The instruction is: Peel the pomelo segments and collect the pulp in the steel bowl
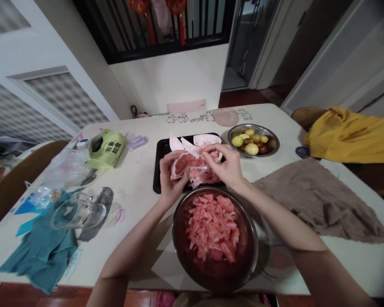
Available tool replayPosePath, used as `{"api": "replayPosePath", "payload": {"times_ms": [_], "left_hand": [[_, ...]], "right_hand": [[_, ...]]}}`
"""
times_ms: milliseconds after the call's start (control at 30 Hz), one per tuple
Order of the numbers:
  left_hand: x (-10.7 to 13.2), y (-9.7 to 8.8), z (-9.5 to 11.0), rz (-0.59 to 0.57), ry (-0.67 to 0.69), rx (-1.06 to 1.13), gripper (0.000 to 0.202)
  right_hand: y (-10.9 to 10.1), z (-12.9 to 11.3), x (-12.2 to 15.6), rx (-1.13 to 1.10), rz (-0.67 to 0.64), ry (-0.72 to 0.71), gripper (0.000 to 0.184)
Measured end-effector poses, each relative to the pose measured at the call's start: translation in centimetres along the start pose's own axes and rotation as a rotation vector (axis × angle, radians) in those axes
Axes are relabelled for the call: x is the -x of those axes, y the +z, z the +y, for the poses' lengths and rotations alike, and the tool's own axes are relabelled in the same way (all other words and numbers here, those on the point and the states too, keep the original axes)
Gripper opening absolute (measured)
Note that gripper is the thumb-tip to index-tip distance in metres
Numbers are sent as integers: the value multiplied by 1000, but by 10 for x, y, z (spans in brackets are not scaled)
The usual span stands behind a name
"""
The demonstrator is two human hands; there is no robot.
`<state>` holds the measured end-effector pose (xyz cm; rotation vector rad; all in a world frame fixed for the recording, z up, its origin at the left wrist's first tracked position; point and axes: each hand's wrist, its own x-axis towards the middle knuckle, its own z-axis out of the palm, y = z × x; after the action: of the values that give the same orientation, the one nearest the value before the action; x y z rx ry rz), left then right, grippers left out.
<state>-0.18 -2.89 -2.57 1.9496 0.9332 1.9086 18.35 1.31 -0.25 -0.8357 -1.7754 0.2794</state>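
Note:
Over a black tray (156, 179), my left hand (171, 179) is wrapped around a piece of red pomelo (192, 161) with its pale membrane on. The thumb and fingers of my right hand (225, 164) pinch at the membrane along the upper right of that piece. Thick white pomelo rind (207, 139) lies along the back of the tray, and torn membrane scraps (200, 177) sit below my fingers. Close to me stands a steel bowl (178, 247) with loose pink pomelo flesh (214, 226) heaped in it.
A smaller steel bowl (277, 147) of green and brown fruit stands behind my right hand. To the right lies a brown cloth (320, 196). On the left are a glass pitcher (80, 211), a teal cloth (48, 247), clear plastic (67, 166) and a green bag (107, 149).

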Motion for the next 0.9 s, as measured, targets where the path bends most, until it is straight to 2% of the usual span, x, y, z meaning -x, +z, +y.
{"api": "replayPosePath", "payload": {"times_ms": [133, 267, 400, 467, 533, 700, 800, 900], "left_hand": [[-5, -4, 0, 32, -59, 82, 39], [-3, -8, -6, 71, -93, 121, 38], [3, -1, -5, 172, -268, 273, 51], [4, 4, 2, 201, -357, 374, 60], [4, 9, 10, 242, -442, 466, 59], [-1, 12, 18, 383, -465, 582, 23], [-2, 12, 17, 415, -441, 616, 22], [-1, 14, 19, 384, -420, 629, 25]], "right_hand": [[-1, -6, 0, -50, -76, -13, 27], [0, -15, 5, -142, -49, 24, 12], [-1, -28, 11, -145, -4, 18, 12], [-1, -33, 14, -94, -2, -26, 11], [0, -36, 17, -22, -18, -90, 12], [7, -36, 23, 52, -87, -200, 18], [9, -39, 25, 42, -90, -167, 16], [6, -45, 26, 80, -91, -140, 17]]}}
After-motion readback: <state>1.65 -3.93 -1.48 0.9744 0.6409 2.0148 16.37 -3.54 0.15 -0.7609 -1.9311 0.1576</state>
